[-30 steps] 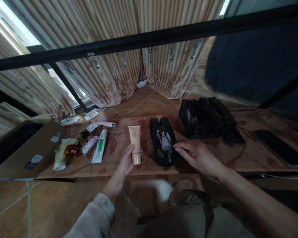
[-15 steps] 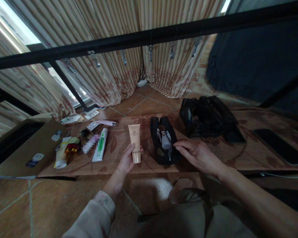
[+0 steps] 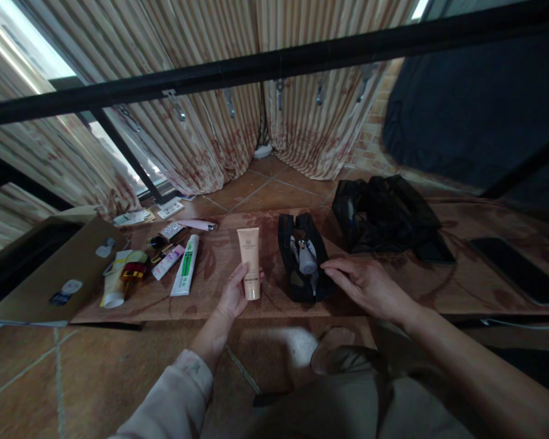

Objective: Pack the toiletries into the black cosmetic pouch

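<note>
A beige squeeze tube [image 3: 249, 253] stands nearly upright in my left hand [image 3: 234, 291], its shiny cap pointing down. My right hand [image 3: 363, 283] has thumb and fingertips pinched together on the right edge of a small black toiletry bag [image 3: 318, 286]. That bag lies open on the cloth, and a whitish bottle [image 3: 307, 261] shows inside it. Left of the tube lie a white and green toothpaste tube [image 3: 185, 265] and a smaller white and purple tube [image 3: 168, 262].
A larger black mesh bag [image 3: 384, 213] and a phone [image 3: 521, 268] lie to the right on the cloth-covered bench [image 3: 238, 312]. A cardboard box [image 3: 50, 274], a cream tube [image 3: 113, 286] and an amber jar [image 3: 135, 268] stand left. A dark metal bar [image 3: 238, 72] crosses above.
Both hands hold the same place and grip. The view has shifted very slightly; nothing else has visibly moved.
</note>
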Action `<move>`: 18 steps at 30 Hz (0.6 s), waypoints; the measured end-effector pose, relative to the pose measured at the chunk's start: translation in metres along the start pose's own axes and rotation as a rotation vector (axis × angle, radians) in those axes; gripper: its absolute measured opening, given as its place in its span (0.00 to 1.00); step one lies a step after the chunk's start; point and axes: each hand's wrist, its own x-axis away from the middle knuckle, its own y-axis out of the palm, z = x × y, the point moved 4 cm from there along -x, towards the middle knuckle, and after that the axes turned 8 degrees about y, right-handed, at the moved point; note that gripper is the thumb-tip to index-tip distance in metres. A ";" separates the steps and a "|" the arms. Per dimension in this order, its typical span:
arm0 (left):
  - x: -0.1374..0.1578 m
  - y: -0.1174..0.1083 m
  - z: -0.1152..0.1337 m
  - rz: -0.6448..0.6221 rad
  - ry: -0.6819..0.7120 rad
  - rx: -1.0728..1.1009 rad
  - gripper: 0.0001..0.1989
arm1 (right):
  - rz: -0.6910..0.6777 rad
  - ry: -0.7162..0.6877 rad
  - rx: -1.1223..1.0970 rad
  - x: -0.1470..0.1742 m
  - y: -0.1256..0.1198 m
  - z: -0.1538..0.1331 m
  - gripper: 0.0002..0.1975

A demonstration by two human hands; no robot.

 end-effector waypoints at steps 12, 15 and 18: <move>0.001 0.002 0.001 -0.004 0.003 0.011 0.16 | -0.009 -0.010 0.006 0.000 0.001 0.000 0.13; 0.001 0.002 0.001 -0.008 -0.004 0.018 0.17 | -0.008 -0.001 0.008 0.000 0.001 0.000 0.13; 0.001 0.003 0.001 -0.011 -0.008 0.021 0.16 | -0.009 0.004 0.001 0.000 0.001 0.001 0.13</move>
